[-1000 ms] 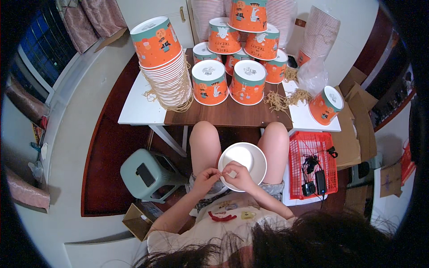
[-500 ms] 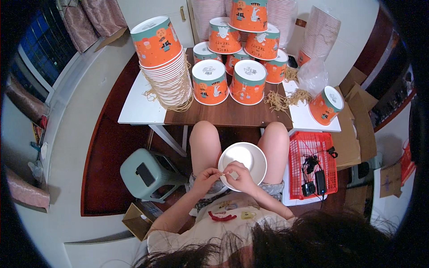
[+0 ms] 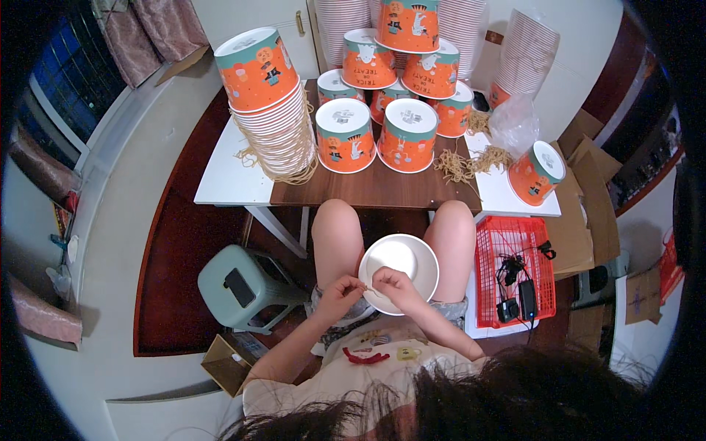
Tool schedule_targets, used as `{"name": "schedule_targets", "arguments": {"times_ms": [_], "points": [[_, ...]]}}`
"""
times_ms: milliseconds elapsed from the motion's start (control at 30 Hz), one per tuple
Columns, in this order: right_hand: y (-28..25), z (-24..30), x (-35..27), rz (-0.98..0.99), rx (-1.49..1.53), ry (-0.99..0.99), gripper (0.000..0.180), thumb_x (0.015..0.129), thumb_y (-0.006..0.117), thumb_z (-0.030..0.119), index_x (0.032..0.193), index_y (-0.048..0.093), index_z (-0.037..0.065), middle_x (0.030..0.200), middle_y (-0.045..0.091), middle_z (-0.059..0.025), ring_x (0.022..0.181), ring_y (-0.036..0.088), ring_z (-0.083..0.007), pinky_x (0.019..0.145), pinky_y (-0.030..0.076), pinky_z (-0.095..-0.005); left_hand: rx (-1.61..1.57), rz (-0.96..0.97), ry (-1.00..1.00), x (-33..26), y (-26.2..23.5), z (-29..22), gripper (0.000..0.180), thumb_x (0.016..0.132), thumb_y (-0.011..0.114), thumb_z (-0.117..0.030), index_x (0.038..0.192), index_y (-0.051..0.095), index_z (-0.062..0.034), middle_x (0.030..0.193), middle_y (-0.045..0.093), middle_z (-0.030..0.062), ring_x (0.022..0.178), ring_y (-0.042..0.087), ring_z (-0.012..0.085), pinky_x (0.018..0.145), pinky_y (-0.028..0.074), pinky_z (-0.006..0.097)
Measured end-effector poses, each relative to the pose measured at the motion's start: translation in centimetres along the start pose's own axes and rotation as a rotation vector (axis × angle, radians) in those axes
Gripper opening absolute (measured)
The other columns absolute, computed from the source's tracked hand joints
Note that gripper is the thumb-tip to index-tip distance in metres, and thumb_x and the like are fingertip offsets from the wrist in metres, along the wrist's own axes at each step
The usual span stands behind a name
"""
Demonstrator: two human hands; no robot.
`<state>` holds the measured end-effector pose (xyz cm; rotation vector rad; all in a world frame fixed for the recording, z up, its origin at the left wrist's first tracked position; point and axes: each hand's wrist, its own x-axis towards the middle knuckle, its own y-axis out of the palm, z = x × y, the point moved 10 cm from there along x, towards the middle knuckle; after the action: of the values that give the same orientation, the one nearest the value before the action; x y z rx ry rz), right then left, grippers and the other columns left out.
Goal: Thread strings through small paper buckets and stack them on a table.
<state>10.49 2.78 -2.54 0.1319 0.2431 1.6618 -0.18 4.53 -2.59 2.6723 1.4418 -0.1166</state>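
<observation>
Both hands' fingers (image 3: pixel 365 288) pinch at the white bucket (image 3: pixel 401 261) rim.

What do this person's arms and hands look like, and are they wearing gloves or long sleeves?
No gloves: the left hand and the right hand are both bare, with no rings, watch or bracelets that can be made out. The forearms are uncovered up to about the elbow, so no long sleeves. Nearer the body there is a light-coloured top with small red and yellow printed shapes.

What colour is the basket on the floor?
Red, a plastic lattice basket; seen in the head view.
</observation>
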Motion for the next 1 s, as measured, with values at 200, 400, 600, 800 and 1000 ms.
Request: {"name": "schedule_targets", "arguments": {"times_ms": [200, 400, 600, 800, 1000], "points": [[0.2, 5.3, -1.0, -0.064, -0.421, -0.335, 0.016, 0.069, 0.064, 0.005, 0.082, 0.056, 0.006, 0.079, 0.054, -0.0038, 0.071, 0.05, -0.0129, 0.064, 0.038, -0.0225, 0.033, -0.004, 0.008, 0.0, -0.2, 0.2, 0.008, 0.082, 0.053, -0.007, 0.088, 0.055, -0.0028, 0.081, 0.055, -0.0008, 0.073, 0.048, 0.0052, 0.067, 0.04, 0.019], [1.2, 6.5, -1.9, -0.111, -0.715, -0.534, 0.019, 0.065, 0.069, 0.012, 0.081, 0.06, 0.01, 0.083, 0.056, -0.0044, 0.079, 0.052, -0.0191, 0.071, 0.035, -0.0289, -0.006, 0.009, -0.035, 0.0, -0.1, 0.5, 0.008, 0.082, 0.053, -0.008, 0.088, 0.056, -0.0031, 0.08, 0.055, -0.0016, 0.073, 0.048, 0.0046, 0.066, 0.04, 0.018], [1.4, 6.8, -1.8, -0.122, -0.793, -0.545, 0.011, 0.067, 0.066, 0.012, 0.078, 0.062, 0.012, 0.08, 0.056, -0.002, 0.08, 0.052, -0.018, 0.07, 0.033, -0.0291, -0.058, 0.02, -0.009, 0.1, 0.0, 0.5, 0.009, 0.082, 0.054, -0.008, 0.089, 0.056, -0.0027, 0.08, 0.055, -0.0016, 0.073, 0.048, 0.0043, 0.066, 0.039, 0.018], [1.3, 6.2, -1.7, -0.098, -0.699, -0.477, 0.009, 0.07, 0.063, 0.007, 0.079, 0.061, 0.007, 0.08, 0.056, -0.005, 0.077, 0.055, -0.0209, 0.067, 0.039, -0.0304, -0.054, 0.017, -0.01, 0.1, 0.2, 0.3, 0.008, 0.081, 0.056, -0.008, 0.088, 0.056, -0.003, 0.081, 0.055, -0.0012, 0.072, 0.048, 0.0047, 0.066, 0.039, 0.018], [0.6, 4.4, -1.4, -0.103, -0.414, -0.283, 0.004, 0.078, 0.055, 0.001, 0.082, 0.057, 0.001, 0.078, 0.057, -0.0083, 0.062, 0.058, -0.0152, 0.057, 0.046, -0.025, 0.197, -0.013, 0.061, 0.2, -0.3, -0.2, 0.015, 0.076, 0.061, -0.008, 0.089, 0.056, -0.0032, 0.08, 0.051, 0.0015, 0.069, 0.048, 0.0069, 0.063, 0.04, 0.019]]}}
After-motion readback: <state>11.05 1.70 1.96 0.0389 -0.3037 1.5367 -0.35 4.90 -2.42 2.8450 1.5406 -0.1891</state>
